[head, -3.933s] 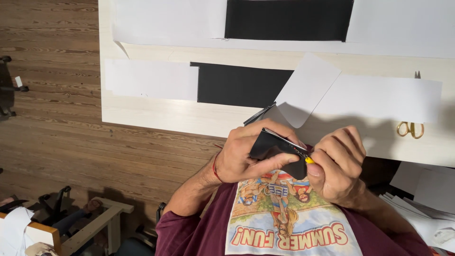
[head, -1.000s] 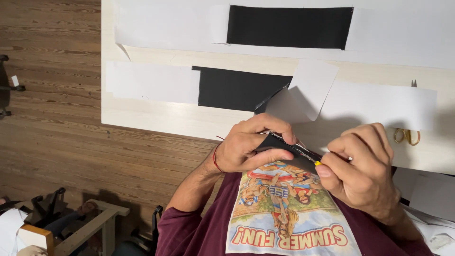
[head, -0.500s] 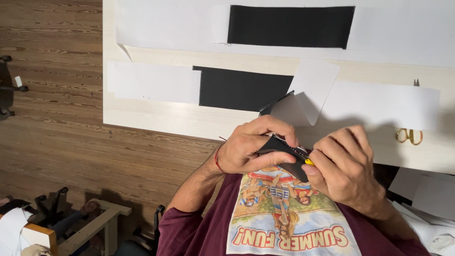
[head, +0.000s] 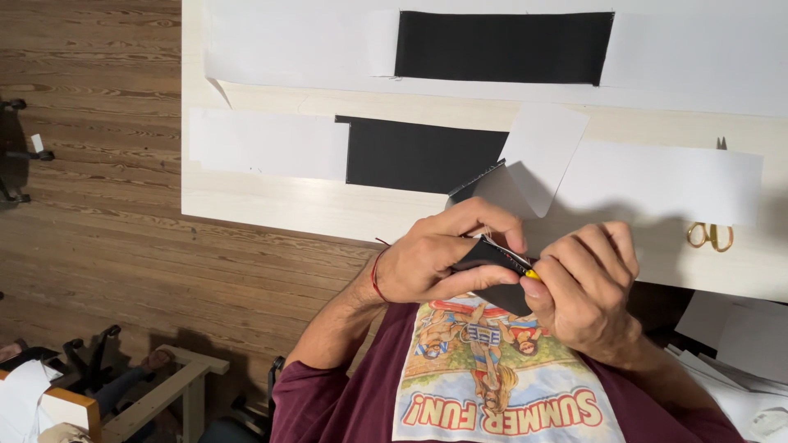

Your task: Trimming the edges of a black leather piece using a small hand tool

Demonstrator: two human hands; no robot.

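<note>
Both hands (head: 447, 258) — black fabric piece (head: 492, 275)

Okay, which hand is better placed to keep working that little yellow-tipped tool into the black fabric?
Right hand: it pinches the yellow-tipped tool at the fabric's edge. The left hand is occupied gripping the folded black fabric.

small black fabric piece (head: 484, 258) folded, yellow-handled tool (head: 515, 264) against it.

A pale wooden table (head: 271, 205) stood on a brown plank floor (head: 90, 98), with a light wooden bench (head: 156, 398) at the lower left.
</note>
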